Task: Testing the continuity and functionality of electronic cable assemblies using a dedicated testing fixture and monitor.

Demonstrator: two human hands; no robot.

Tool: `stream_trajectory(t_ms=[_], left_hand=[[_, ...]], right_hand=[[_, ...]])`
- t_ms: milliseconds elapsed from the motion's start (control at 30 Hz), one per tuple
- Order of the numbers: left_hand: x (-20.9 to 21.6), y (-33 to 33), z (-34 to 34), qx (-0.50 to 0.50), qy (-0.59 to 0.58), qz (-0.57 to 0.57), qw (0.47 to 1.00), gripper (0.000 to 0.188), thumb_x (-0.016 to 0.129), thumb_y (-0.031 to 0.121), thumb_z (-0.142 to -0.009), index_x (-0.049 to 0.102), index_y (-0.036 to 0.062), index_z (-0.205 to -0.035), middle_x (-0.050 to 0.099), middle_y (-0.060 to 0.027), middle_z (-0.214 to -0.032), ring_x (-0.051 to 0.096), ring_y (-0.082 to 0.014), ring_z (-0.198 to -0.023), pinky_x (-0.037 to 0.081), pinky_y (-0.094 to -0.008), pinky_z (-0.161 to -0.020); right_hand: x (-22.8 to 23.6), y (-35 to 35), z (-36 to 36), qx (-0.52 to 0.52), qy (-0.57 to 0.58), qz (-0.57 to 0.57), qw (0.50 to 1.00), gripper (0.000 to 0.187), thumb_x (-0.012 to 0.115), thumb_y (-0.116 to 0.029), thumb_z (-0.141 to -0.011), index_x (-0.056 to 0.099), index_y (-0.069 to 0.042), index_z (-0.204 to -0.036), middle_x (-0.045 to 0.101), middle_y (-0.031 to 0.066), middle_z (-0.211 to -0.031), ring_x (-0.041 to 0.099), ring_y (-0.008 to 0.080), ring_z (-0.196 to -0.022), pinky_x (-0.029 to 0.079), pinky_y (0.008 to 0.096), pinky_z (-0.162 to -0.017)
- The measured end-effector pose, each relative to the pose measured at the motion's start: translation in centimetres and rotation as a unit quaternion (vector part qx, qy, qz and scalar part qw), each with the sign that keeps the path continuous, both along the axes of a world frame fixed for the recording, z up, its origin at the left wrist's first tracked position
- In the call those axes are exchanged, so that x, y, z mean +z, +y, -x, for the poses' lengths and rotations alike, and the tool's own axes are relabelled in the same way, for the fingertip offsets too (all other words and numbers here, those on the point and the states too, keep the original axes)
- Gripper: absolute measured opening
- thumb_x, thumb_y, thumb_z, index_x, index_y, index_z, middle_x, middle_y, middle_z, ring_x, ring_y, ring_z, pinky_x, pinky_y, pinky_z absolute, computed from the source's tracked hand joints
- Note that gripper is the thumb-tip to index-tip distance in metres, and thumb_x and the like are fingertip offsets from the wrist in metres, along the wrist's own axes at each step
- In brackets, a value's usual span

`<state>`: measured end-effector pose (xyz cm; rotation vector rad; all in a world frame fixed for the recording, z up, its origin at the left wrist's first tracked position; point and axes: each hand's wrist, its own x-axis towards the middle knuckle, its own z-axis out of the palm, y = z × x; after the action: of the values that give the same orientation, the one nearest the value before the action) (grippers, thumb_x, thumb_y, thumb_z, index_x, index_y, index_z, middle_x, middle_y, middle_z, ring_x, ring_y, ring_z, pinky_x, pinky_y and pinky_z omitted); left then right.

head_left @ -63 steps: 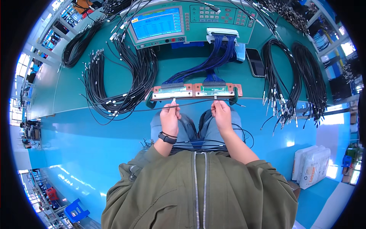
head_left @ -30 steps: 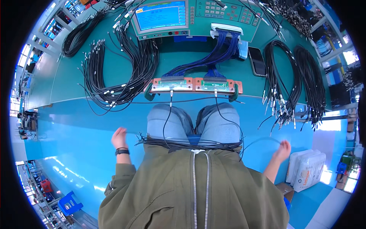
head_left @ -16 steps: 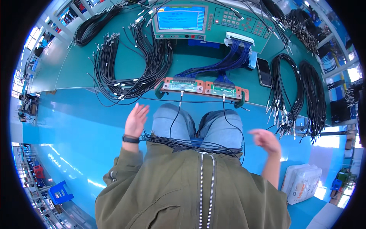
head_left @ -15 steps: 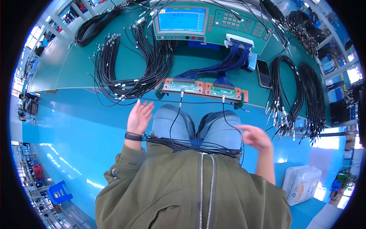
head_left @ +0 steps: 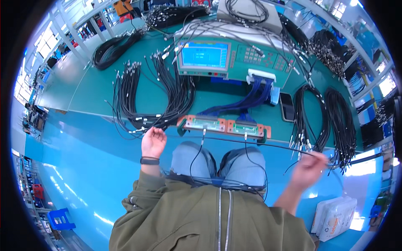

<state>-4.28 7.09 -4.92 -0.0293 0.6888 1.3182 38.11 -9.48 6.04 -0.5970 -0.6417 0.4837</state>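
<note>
A long black cable (head_left: pixel 268 144) stretches across in front of me above my knees. My right hand (head_left: pixel 309 168), blurred by motion, is closed on its right part. At its other end my left hand (head_left: pixel 153 144) has its fingers curled in around the cable, beside the front of a left-hand cable bundle (head_left: pixel 125 94). Between the hands, a test fixture with two green connector boards (head_left: pixel 205 124) (head_left: pixel 247 127) sits at the table's front edge. From each board a thin black cable hangs by a white plug (head_left: pixel 204 133) (head_left: pixel 246 136) down to my lap, where more black cables (head_left: pixel 209 180) lie.
A green tester with a lit screen (head_left: pixel 204 55) stands behind, joined to the fixture by blue wires (head_left: pixel 247 104). A phone (head_left: pixel 287 107) and more cable bundles (head_left: pixel 312 119) (head_left: pixel 340 125) lie on the right. White packages (head_left: pixel 334 218) are at lower right, a blue stool (head_left: pixel 61 219) at lower left.
My right hand has swung outward to the right, and the long cable now reaches it. My left hand's fingers have gone from spread to curled. The view has tilted up, and the screen display differs.
</note>
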Motion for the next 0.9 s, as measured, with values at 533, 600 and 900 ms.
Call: stream_trajectory(t_ms=[533,600,900], left_hand=[[-1.4,-5.3,8.8,0.238,-0.013,0.065,0.969,0.025,0.033,0.023,-0.093,0.046,0.0112,-0.075,0.035,0.0035,-0.05,0.028,-0.009,-0.039,0.023,-0.0235,-0.037],[-1.2,-6.9,11.1,0.211,0.002,0.014,0.977,0.024,0.033,0.022,-0.092,0.046,0.0117,-0.076,0.035,0.0037,-0.05,0.027,-0.0078,-0.038,0.022,-0.0232,-0.036],[0.6,-7.6,15.0,0.364,0.25,0.028,0.897,0.008,0.044,0.007,-0.086,0.05,0.0062,-0.093,0.048,-0.0007,-0.068,0.039,-0.0073,-0.053,0.032,-0.0199,-0.046]], right_hand=[[1.7,-16.3,-14.6,-0.358,0.316,0.125,0.87,0.014,0.04,-0.015,-0.093,0.05,-0.005,-0.093,0.038,-0.0011,-0.058,0.03,0.0063,-0.045,0.028,0.0191,-0.041],[1.8,-17.3,-14.8,-0.37,0.314,0.125,0.865,0.015,0.04,-0.016,-0.093,0.05,-0.005,-0.096,0.038,-0.0017,-0.058,0.029,0.006,-0.044,0.026,0.0192,-0.04],[1.7,-18.8,-13.9,-0.349,0.237,0.127,0.898,0.023,0.039,-0.022,-0.094,0.05,-0.007,-0.108,0.034,-0.0042,-0.057,0.024,0.0045,-0.04,0.02,0.0188,-0.034]])
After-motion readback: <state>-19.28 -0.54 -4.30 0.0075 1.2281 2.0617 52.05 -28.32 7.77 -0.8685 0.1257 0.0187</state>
